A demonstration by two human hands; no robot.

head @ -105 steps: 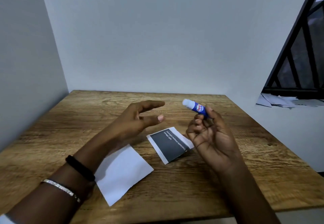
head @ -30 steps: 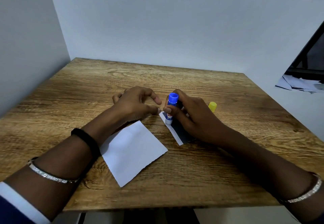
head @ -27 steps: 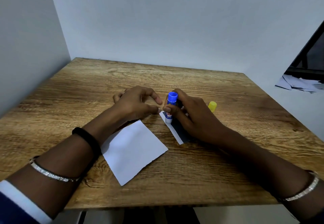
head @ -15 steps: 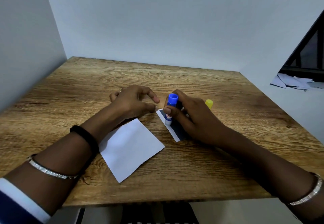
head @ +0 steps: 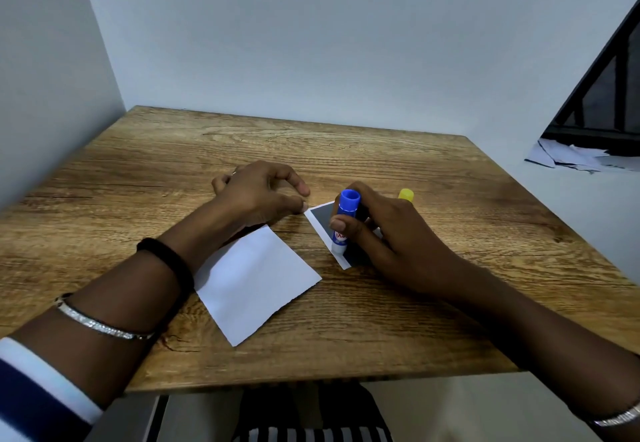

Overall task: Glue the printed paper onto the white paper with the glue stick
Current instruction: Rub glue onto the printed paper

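My right hand (head: 384,233) grips a blue glue stick (head: 343,223) held upright, its lower end pressed down on the printed paper (head: 322,218), a dark sheet with a white border lying on the wooden table (head: 381,150). My left hand (head: 259,195) rests beside it with curled fingers, a fingertip pinning the printed paper's far left corner. The plain white paper (head: 256,279) lies flat to the left, partly under my left wrist. Much of the printed paper is hidden beneath my right hand.
A yellow cap (head: 406,195) stands on the table just behind my right hand. Loose papers (head: 568,157) lie on a ledge at the far right below a dark window frame. White walls close the table's left and far sides.
The cap has come off since 3.5 s ago and the stick was turned end-down onto the printed paper. Over the last second the stick slid a little toward me along the paper's left edge.
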